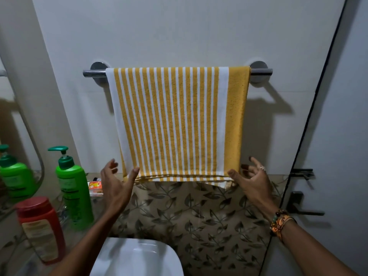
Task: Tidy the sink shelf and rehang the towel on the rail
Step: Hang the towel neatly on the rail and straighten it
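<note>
The towel [177, 120] hangs folded over the rail [93, 73], which is fixed level on the white wall. The towel's long axis runs straight down from the rail, and its yellow and white stripes run the same way. It covers most of the rail between the two round mounts, and its lower edge ends just above the leaf-patterned tile [199, 216]. The left hand [117, 184] is at the lower left corner and the right hand [253, 178] at the lower right corner. Both have fingers spread and grip nothing; each thumb tip lies at the hem, contact not confirmable. On the shelf [56, 199] to the left stand a green pump bottle [72, 188], a red bottle [41, 230] nearer the camera, and a small orange box [95, 185] behind them. A white toilet lid [137, 257] lies below the hands.
</note>
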The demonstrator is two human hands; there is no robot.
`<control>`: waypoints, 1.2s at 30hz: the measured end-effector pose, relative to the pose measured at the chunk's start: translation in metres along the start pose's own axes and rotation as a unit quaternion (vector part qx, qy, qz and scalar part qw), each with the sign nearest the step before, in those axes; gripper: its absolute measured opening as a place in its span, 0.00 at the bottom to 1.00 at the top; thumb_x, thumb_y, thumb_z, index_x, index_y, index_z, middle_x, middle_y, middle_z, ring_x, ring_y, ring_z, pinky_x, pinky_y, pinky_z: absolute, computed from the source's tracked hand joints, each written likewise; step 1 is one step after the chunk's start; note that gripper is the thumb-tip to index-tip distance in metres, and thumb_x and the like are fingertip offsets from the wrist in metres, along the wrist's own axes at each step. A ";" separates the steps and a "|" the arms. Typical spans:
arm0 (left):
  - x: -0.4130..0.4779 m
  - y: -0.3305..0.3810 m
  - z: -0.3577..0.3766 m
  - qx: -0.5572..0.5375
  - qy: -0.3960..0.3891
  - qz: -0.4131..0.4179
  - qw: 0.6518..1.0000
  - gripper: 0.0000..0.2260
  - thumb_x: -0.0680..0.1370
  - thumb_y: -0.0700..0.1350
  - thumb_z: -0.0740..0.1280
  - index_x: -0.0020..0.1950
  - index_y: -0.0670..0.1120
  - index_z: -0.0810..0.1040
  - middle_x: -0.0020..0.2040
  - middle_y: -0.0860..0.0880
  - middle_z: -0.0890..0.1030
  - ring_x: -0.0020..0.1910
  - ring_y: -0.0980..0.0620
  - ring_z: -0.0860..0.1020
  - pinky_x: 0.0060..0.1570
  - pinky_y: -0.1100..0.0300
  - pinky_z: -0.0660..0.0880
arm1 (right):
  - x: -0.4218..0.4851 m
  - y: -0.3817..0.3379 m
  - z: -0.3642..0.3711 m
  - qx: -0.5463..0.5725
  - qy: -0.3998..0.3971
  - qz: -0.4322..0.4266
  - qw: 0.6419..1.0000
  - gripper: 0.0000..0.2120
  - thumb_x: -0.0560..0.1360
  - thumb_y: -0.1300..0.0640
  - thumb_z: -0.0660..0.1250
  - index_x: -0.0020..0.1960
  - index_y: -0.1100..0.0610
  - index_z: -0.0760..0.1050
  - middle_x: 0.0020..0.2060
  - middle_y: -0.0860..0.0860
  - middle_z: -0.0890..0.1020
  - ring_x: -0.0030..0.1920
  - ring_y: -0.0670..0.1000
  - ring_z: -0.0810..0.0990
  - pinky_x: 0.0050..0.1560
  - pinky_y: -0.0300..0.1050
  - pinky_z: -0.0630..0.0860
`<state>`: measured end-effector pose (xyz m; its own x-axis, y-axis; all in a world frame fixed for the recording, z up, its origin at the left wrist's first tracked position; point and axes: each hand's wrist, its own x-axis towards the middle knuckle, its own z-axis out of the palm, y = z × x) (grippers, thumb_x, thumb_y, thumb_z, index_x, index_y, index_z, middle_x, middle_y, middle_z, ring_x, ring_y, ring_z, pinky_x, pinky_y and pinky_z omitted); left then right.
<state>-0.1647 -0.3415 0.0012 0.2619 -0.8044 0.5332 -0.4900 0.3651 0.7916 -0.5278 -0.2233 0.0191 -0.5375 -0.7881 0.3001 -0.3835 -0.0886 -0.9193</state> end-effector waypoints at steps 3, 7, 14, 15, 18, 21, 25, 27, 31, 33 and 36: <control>-0.006 0.014 0.006 0.019 0.117 0.053 0.992 0.36 0.73 0.67 0.64 0.72 0.44 0.64 0.69 0.41 0.67 0.67 0.42 0.66 0.65 0.45 0.63 | 0.000 -0.006 -0.010 0.035 0.032 -0.039 0.998 0.51 0.62 0.25 0.67 0.76 0.52 0.60 0.65 0.55 0.77 0.57 0.48 0.78 0.48 0.36 0.73; -0.010 0.034 0.021 0.059 0.145 0.158 0.975 0.31 0.75 0.60 0.66 0.71 0.43 0.66 0.69 0.40 0.66 0.70 0.41 0.64 0.67 0.46 0.60 | 0.008 -0.015 -0.016 0.089 0.047 -0.050 0.994 0.43 0.68 0.24 0.56 0.71 0.53 0.68 0.61 0.53 0.80 0.53 0.44 0.80 0.49 0.40 0.75; -0.021 0.074 0.052 0.104 0.067 0.253 0.959 0.23 0.76 0.57 0.66 0.66 0.45 0.71 0.65 0.42 0.71 0.65 0.42 0.69 0.62 0.48 0.64 | 0.037 -0.037 -0.014 0.103 0.003 -0.091 0.991 0.38 0.70 0.23 0.53 0.63 0.51 0.75 0.53 0.47 0.83 0.53 0.45 0.82 0.53 0.47 0.80; -0.022 0.081 0.057 0.102 0.054 0.257 0.959 0.22 0.77 0.57 0.66 0.65 0.44 0.72 0.63 0.42 0.72 0.63 0.43 0.70 0.60 0.50 0.66 | 0.043 -0.040 -0.015 0.098 -0.009 -0.100 0.990 0.35 0.71 0.24 0.53 0.60 0.50 0.76 0.50 0.46 0.84 0.50 0.44 0.82 0.51 0.46 0.80; -0.029 0.107 0.075 0.101 0.024 0.269 0.958 0.18 0.79 0.56 0.63 0.59 0.42 0.76 0.56 0.43 0.75 0.57 0.45 0.74 0.56 0.52 0.71 | 0.057 -0.049 -0.020 0.092 -0.063 -0.127 0.986 0.31 0.74 0.25 0.51 0.53 0.49 0.78 0.44 0.46 0.85 0.44 0.46 0.84 0.42 0.40 0.81; -0.038 0.128 0.094 0.094 0.023 0.297 0.950 0.14 0.79 0.52 0.66 0.56 0.42 0.77 0.53 0.44 0.75 0.54 0.46 0.75 0.52 0.49 0.74 | 0.071 -0.052 -0.028 0.113 -0.106 -0.138 0.978 0.35 0.76 0.27 0.51 0.50 0.58 0.78 0.44 0.55 0.84 0.45 0.56 0.84 0.46 0.54 0.82; -0.051 0.142 0.114 0.096 0.015 0.281 0.955 0.13 0.79 0.53 0.65 0.56 0.45 0.76 0.54 0.46 0.73 0.55 0.47 0.74 0.49 0.48 0.76 | 0.085 -0.048 -0.034 0.129 -0.144 -0.141 0.971 0.39 0.76 0.29 0.53 0.48 0.67 0.74 0.45 0.67 0.81 0.46 0.66 0.80 0.45 0.66 0.77; -0.058 0.144 0.120 0.102 0.004 0.267 0.958 0.11 0.80 0.53 0.66 0.56 0.47 0.76 0.54 0.47 0.73 0.55 0.48 0.74 0.48 0.46 0.77 | 0.089 -0.044 -0.032 0.143 -0.154 -0.137 0.968 0.36 0.76 0.30 0.55 0.47 0.66 0.74 0.44 0.66 0.81 0.45 0.66 0.80 0.44 0.66 0.77; -0.070 0.150 0.126 0.110 -0.004 0.259 0.960 0.11 0.78 0.51 0.68 0.56 0.47 0.76 0.53 0.51 0.71 0.52 0.48 0.75 0.48 0.45 0.77 | 0.094 -0.037 -0.024 0.139 -0.168 -0.137 0.966 0.23 0.79 0.37 0.58 0.41 0.57 0.73 0.30 0.47 0.77 0.32 0.49 0.75 0.35 0.54 0.75; -0.074 0.155 0.127 0.120 -0.017 0.247 0.961 0.13 0.78 0.53 0.67 0.58 0.47 0.76 0.54 0.52 0.71 0.52 0.48 0.76 0.49 0.45 0.77 | 0.093 -0.037 -0.022 0.139 -0.180 -0.140 0.964 0.19 0.80 0.40 0.58 0.39 0.52 0.74 0.28 0.41 0.76 0.29 0.41 0.72 0.30 0.43 0.71; -0.080 0.169 0.126 0.122 -0.027 0.231 0.965 0.16 0.78 0.57 0.66 0.61 0.49 0.74 0.55 0.54 0.69 0.53 0.51 0.75 0.51 0.49 0.77 | 0.088 -0.041 -0.019 0.130 -0.200 -0.140 0.961 0.16 0.80 0.41 0.59 0.44 0.50 0.77 0.34 0.43 0.81 0.32 0.39 0.77 0.31 0.35 0.74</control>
<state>-0.3735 -0.2744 0.0546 -0.0720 -0.6084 0.7904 -0.7262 0.5751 0.3766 -0.5733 -0.2774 0.0881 -0.0880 -0.8776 0.4713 -0.2432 -0.4399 -0.8645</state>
